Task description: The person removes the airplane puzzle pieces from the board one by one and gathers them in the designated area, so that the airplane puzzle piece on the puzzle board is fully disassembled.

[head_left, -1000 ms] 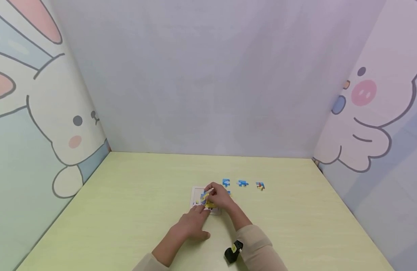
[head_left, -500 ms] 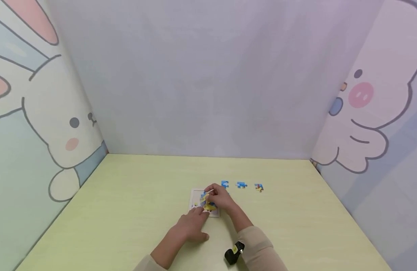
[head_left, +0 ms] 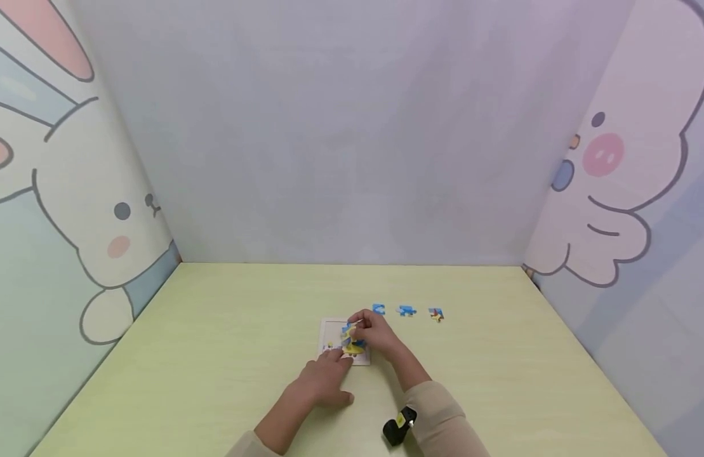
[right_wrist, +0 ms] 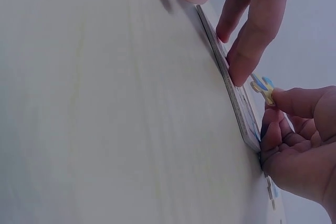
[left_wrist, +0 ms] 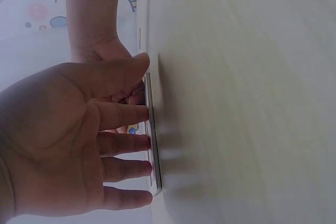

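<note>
A shallow puzzle board (head_left: 326,335) with a pale frame lies on the table, with yellow and blue picture parts in its right half. My left hand (head_left: 327,381) rests its straight fingertips on the board's near edge, the thumb spread out to the side. Between thumb and fingers of my right hand (head_left: 377,334) is pinched a yellow-and-blue jigsaw piece (right_wrist: 264,88). In the right wrist view this piece is tilted just above the board's surface. My right hand partly covers the board's right side, so the fit of the parts beneath is hidden.
Beyond the right hand lie three loose jigsaw pieces in a row: a blue one (head_left: 378,308), another blue one (head_left: 406,311) and a red-yellow-blue one (head_left: 436,314). A black device (head_left: 398,426) sits at the right wrist. Cartoon-printed walls enclose the table (head_left: 243,317).
My right hand has shifted slightly right over the board, still pinching the jigsaw piece. A blue patch formerly visible beside it is now hidden. My left hand stays on the board's edge.
</note>
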Motion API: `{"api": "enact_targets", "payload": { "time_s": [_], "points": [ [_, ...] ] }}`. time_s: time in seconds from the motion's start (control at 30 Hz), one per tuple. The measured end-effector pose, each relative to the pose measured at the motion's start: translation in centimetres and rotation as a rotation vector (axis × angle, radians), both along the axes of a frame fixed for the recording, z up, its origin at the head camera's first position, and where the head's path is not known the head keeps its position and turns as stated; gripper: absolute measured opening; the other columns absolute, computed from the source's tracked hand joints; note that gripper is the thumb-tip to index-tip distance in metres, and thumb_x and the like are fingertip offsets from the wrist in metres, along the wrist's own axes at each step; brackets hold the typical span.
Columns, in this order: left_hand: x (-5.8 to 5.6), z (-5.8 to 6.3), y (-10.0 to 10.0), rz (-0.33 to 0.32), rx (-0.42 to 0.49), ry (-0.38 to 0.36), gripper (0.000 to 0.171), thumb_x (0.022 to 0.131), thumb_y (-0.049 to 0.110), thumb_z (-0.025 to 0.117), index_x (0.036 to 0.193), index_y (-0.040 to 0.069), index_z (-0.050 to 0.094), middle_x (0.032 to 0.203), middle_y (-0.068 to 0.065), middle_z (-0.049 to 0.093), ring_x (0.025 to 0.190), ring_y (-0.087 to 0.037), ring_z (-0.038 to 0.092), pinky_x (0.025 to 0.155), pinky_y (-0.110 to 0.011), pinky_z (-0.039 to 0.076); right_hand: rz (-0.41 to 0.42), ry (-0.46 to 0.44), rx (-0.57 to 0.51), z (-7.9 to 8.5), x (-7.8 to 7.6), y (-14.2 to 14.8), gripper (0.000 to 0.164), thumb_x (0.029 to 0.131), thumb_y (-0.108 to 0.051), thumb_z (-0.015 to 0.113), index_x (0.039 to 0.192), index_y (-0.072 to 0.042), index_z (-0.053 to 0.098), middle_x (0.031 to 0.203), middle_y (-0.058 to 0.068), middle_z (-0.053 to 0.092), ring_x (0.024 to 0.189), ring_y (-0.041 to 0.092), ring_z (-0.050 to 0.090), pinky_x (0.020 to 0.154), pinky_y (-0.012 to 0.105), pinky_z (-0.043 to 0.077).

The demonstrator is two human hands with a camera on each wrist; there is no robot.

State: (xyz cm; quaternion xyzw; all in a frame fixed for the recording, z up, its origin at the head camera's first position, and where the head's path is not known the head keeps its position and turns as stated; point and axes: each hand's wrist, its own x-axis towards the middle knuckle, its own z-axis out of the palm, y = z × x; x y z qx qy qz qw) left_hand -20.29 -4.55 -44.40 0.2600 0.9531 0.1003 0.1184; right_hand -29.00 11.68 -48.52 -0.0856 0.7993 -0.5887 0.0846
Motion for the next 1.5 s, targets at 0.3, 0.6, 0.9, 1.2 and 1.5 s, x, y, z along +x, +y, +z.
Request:
{"api": "enact_targets", "payload": {
  "time_s": [0.3,0.6,0.9,1.2,1.5],
  "points": [
    [0.0,0.4,0.3,-0.01,0.009,0.046,0.063,0.077,0.041,0.07,0.127,0.005,0.055,0.133,-0.016,0.046,0.123,-0.035,0.041,0.085,-0.052,0.042,-0.02,0.026,0.01,0.3,-0.2,0.4,0.021,0.085,-0.001,0.063,0.105,0.001,0.059,0.076,0.006,0.05,0.065,0.016,0.046,0.057,0.028,0.04],
    [0.1,0.7,0.8,-0.028,0.019,0.067,0.063,0.079,0.042,0.07,0.128,0.007,0.054,0.136,-0.015,0.044,0.124,-0.039,0.039,0.088,-0.054,0.041,-0.013,0.058,0.006,1.2,0.3,1.5,0.019,0.084,-0.002,0.063,0.102,0.0,0.06,0.073,0.005,0.051,0.065,0.015,0.047,0.056,0.026,0.042],
    [-0.2,0.7,2.1,-0.046,0.03,0.041,0.061,0.08,0.042,0.068,0.13,0.01,0.053,0.139,-0.011,0.042,0.127,-0.034,0.037,0.09,-0.05,0.04,-0.044,0.063,-0.087,1.9,0.8,4.1,0.02,0.085,-0.002,0.063,0.105,0.004,0.058,0.074,0.007,0.051,0.064,0.015,0.047,0.059,0.029,0.045],
    [-0.7,0.8,2.6,-0.019,0.022,0.05,0.06,0.079,0.04,0.07,0.128,0.01,0.054,0.135,-0.01,0.046,0.124,-0.035,0.04,0.09,-0.051,0.04,-0.128,0.029,-0.16,2.8,0.8,6.2,0.026,0.086,0.001,0.06,0.11,0.009,0.055,0.079,0.009,0.054,0.07,0.017,0.052,0.062,0.031,0.043],
    [-0.7,-0.1,2.8,-0.002,0.026,0.015,0.061,0.078,0.04,0.07,0.128,0.009,0.054,0.133,-0.008,0.047,0.123,-0.035,0.041,0.09,-0.051,0.039,-0.22,0.005,-0.144,2.0,0.5,8.8,0.025,0.086,0.001,0.06,0.11,0.006,0.056,0.082,0.009,0.056,0.071,0.018,0.053,0.062,0.03,0.042]
  ]
}}
